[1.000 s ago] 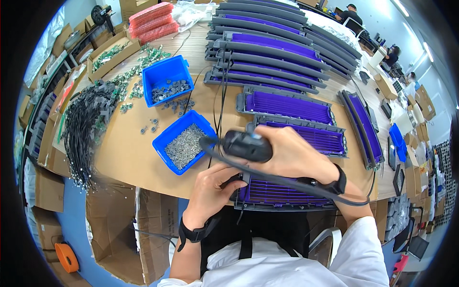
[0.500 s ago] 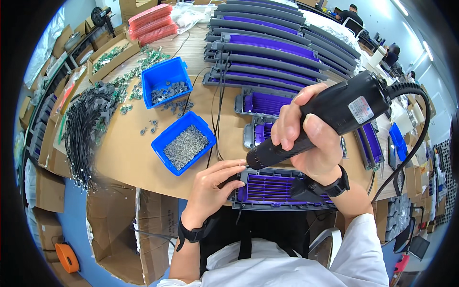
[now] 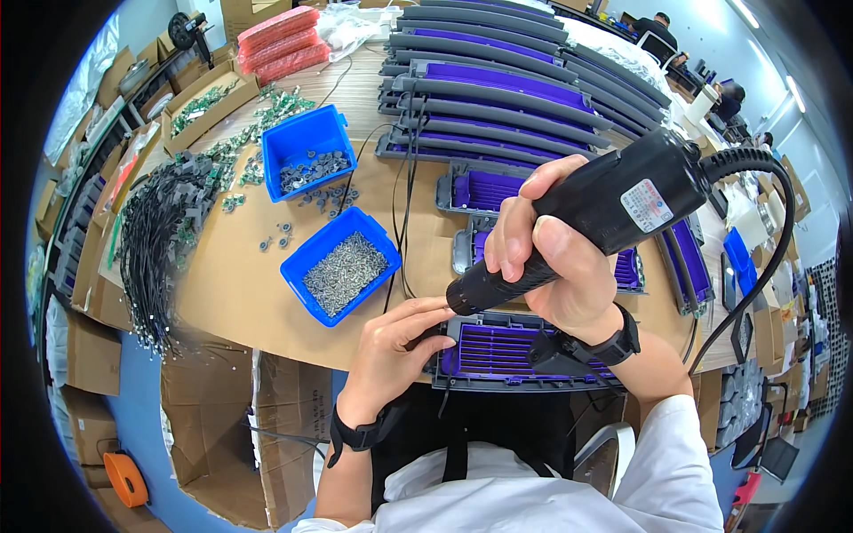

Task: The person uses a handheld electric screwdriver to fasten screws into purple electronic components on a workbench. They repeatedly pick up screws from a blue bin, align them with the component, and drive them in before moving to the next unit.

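Note:
My right hand [image 3: 555,240] is wrapped round a black corded electric screwdriver [image 3: 613,209], which slants down to the left. Its nose is over the far left corner of a grey and purple slatted panel [image 3: 502,351]; the bit and whatever lies under it are hidden. At that panel's left end is my left hand [image 3: 395,342], fingers stretched out and thumb apart, its fingertips beside the screwdriver's nose. A blue bin of small metal screws [image 3: 345,277] stands left of the panel. Behind it, a second blue bin [image 3: 306,138] contains small grey round parts.
Stacked grey and purple panels [image 3: 498,89] fill the table's far side. Black cables [image 3: 164,240] with white ends and small green circuit boards [image 3: 280,111] lie at left. The screwdriver's cord [image 3: 782,240] loops down on the right. An open cardboard box [image 3: 240,417] stands below the table edge.
My right hand and the screwdriver have shifted slightly left and down, bringing its nose closer to my left fingertips. My left hand has stayed nearly still.

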{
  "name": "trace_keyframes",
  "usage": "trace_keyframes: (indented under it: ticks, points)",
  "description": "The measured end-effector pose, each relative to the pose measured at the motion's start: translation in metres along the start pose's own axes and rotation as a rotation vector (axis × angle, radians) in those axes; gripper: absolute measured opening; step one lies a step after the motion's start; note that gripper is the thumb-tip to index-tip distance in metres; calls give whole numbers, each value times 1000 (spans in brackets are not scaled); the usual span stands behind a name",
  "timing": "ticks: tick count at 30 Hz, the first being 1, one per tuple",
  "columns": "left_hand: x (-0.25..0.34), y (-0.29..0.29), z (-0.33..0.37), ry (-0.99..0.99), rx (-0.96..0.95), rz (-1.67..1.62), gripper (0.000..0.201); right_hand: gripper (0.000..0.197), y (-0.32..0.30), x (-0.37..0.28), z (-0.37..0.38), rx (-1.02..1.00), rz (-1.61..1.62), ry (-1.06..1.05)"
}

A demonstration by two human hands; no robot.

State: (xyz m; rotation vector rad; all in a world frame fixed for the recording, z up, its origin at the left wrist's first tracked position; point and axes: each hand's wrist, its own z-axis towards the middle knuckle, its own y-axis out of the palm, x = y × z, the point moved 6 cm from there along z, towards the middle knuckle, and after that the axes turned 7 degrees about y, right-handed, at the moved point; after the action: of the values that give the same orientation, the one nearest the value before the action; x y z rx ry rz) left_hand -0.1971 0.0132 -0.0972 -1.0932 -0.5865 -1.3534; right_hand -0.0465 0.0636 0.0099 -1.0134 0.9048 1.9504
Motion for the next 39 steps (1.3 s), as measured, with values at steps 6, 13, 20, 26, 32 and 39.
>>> trace_keyframes:
  ticks: [6, 13, 20, 26, 32, 39]
  points:
    - [0, 0, 0, 31, 5, 15, 34, 33, 3, 0, 0, 5, 8, 1]
    - [1, -1, 0, 37, 12, 24, 34, 33, 2, 0, -2, 18, -3, -12]
    - [-2, -1, -1, 41, 21, 34, 35, 30, 3, 0, -2, 86, 85, -12]
    - [0, -1, 1, 64, 15, 51, 35, 32, 1, -13, -2, 12, -37, -6]
    - [-3, 0, 1, 4, -2, 40, 33, 32, 11, -33, -1, 51, -283, 87]
    - [-5, 2, 1, 25, 24, 13, 32, 32, 20, -28, -3, 23, -345, 90]
